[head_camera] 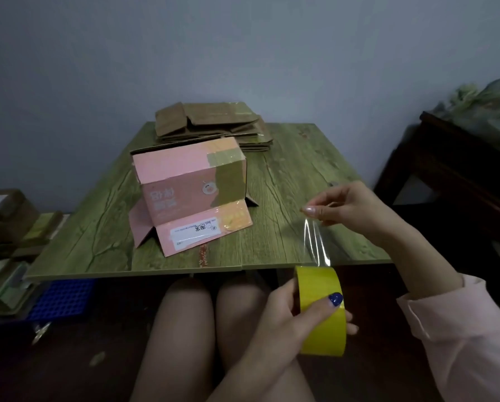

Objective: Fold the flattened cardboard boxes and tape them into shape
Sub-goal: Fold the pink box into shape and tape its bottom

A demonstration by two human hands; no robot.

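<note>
In the lower right of the frame, the left hand (pixel 293 311) grips a roll of yellow tape (pixel 322 311) upright over the person's lap, thumb pressed across its outer face. Just above it, the right hand (pixel 350 208), in a pale pink sleeve (pixel 460 338), pinches the free end of a clear tape strip (pixel 317 242) pulled up from the roll, stretched taut between the two hands.

Left of the hands, at the centre of the frame, a pink cardboard box (pixel 189 187) stands folded on a green wood-grain table (pixel 295 181), its lower flaps splayed out on the tabletop and brownish tape on one corner. Behind it, at the table's far edge against the wall, lies a stack of flattened brown boxes (pixel 214 123). More cardboard is piled at the far left of the frame.
</note>
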